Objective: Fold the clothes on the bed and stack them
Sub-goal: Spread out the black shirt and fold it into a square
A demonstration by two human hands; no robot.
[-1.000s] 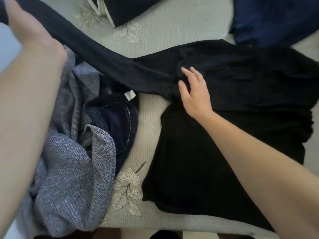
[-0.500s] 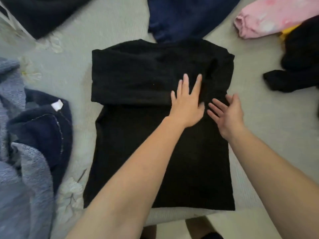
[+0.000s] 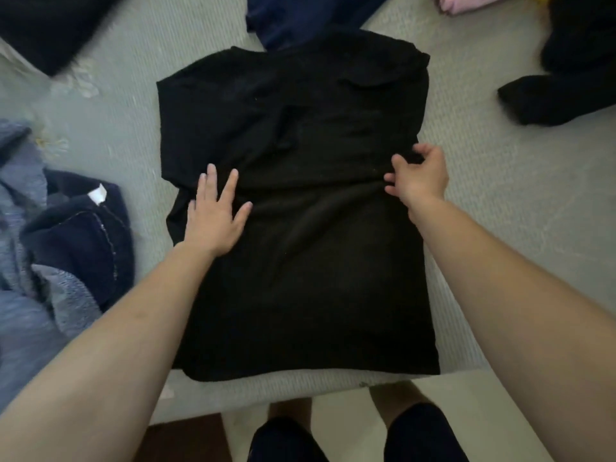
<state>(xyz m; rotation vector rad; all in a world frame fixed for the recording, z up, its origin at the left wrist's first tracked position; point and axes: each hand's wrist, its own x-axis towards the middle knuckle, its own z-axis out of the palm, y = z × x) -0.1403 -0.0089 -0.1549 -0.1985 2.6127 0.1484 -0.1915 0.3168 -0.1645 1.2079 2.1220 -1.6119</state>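
A black long-sleeved top (image 3: 300,261) lies flat on the pale green bed (image 3: 500,211), its sleeves folded across the chest, hem toward me at the bed's near edge. My left hand (image 3: 215,215) presses flat on its left side with fingers spread. At the top's right edge my right hand (image 3: 418,175) has curled fingers that pinch a fold of the black fabric.
A heap of grey-blue knit (image 3: 26,261) and a dark navy garment (image 3: 80,235) lies at the left. Dark clothes (image 3: 50,25) sit at the far left, a navy piece (image 3: 300,15) behind the top, black clothing (image 3: 566,78) and a pink item (image 3: 463,3) at the far right.
The left sleeve has been laid across the chest. My left hand has slid from the middle to the top's left side, and my right hand has moved up to its right edge and taken hold of fabric.
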